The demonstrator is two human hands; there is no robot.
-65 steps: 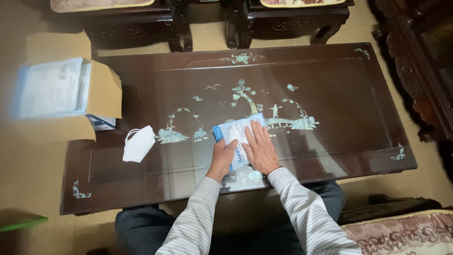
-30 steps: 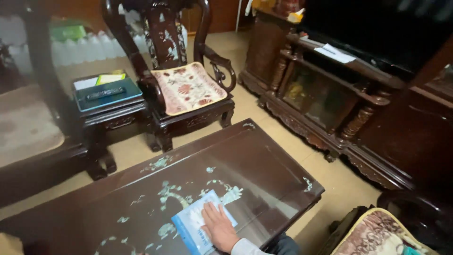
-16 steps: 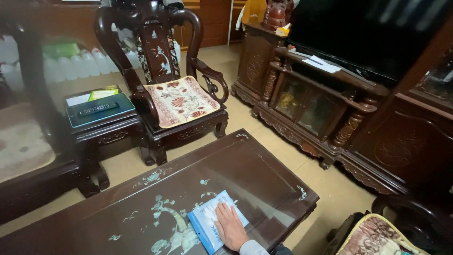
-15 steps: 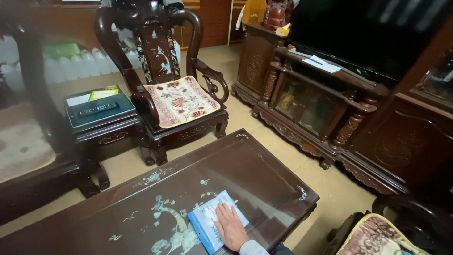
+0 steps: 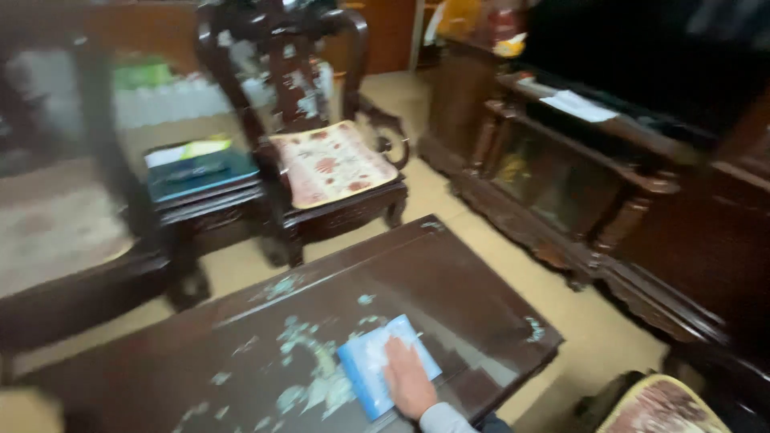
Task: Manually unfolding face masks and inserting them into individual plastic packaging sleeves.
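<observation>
At the bottom centre, one hand (image 5: 407, 378) (which one I cannot tell) lies flat, fingers spread, on a blue packet (image 5: 377, 359) on the dark table (image 5: 481, 321). The packet could slide on the glossy top. Beyond stands a cushioned chair (image 5: 333, 164).

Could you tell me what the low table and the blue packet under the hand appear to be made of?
The low table looks like dark polished wood with pale, shell-like inlay; its sheen suggests lacquer or a glass top. The blue packet seems to be thin, glossy plastic film, though blur leaves that open. A hand lies flat on it.
</observation>
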